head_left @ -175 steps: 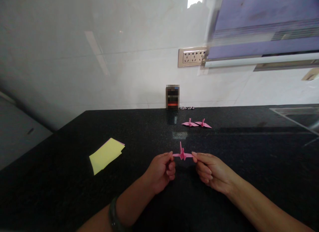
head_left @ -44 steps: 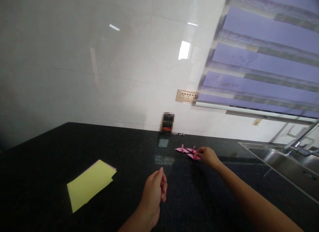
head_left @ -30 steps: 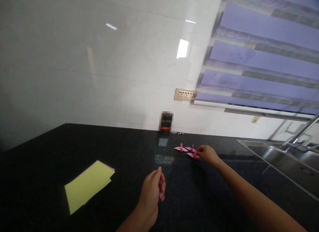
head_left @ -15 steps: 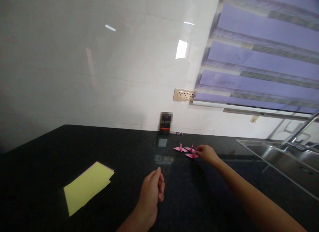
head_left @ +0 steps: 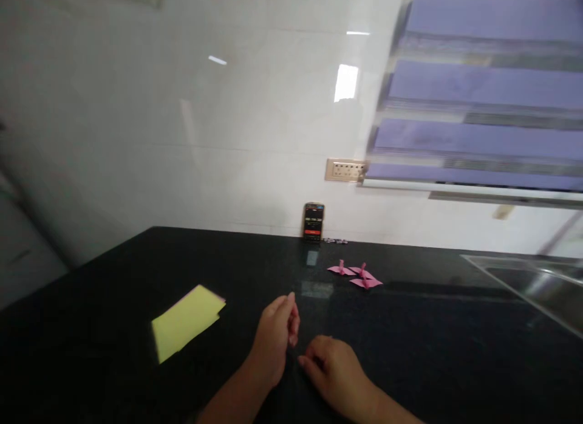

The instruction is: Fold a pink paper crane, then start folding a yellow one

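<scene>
My left hand (head_left: 274, 336) rests over the dark counter, its fingers curled together with nothing showing in them. Close beside it on the right is my right hand (head_left: 337, 372), loosely bent, with a gap between thumb and fingers and no object visible there. Three pink paper cranes stand grouped beyond my hands: one crane (head_left: 341, 269) on the left, another crane (head_left: 363, 271) at the back right, and a third crane (head_left: 365, 283) in front. To the left of my left hand lies a stack of yellow paper (head_left: 186, 321), with a thin purplish edge showing beneath.
A phone (head_left: 313, 222) leans upright against the tiled wall, next to small patterned items (head_left: 336, 241). The black counter (head_left: 113, 290) reaches a metal sink (head_left: 542, 284) at right. Above are a socket panel (head_left: 345, 170) and a purple striped blind (head_left: 483, 87).
My right hand has let go of the cranes and drawn back toward me, beside my left hand. The left hand has barely moved. The view has shifted slightly.
</scene>
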Action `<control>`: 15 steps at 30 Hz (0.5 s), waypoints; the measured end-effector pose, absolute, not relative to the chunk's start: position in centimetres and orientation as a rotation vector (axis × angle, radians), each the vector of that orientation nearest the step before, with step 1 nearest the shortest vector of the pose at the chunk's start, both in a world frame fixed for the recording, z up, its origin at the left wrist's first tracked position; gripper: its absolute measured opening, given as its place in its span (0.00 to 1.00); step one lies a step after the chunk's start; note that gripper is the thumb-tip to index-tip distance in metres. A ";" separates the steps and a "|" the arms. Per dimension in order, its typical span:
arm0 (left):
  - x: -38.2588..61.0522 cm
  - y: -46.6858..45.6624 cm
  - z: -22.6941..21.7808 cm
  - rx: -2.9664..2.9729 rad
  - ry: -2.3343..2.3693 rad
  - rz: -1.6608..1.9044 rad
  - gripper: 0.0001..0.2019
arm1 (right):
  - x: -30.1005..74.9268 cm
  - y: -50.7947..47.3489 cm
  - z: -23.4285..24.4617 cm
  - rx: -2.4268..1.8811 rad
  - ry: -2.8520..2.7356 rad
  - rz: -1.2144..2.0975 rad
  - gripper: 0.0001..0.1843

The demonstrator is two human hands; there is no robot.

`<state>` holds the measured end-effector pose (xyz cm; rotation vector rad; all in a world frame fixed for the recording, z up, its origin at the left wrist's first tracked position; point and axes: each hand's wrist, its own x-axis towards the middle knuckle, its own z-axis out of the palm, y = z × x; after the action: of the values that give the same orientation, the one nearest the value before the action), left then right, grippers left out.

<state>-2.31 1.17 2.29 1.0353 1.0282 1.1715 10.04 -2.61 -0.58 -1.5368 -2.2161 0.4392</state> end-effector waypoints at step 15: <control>-16.0 2.3 4.0 1.905 1.812 0.742 0.25 | 12.3 -1.8 -3.6 -1.264 -2.202 0.868 0.16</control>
<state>-16.01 2.26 4.00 1.9054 1.8118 0.7415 12.35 -1.79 -3.64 -1.2643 -2.2020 0.8680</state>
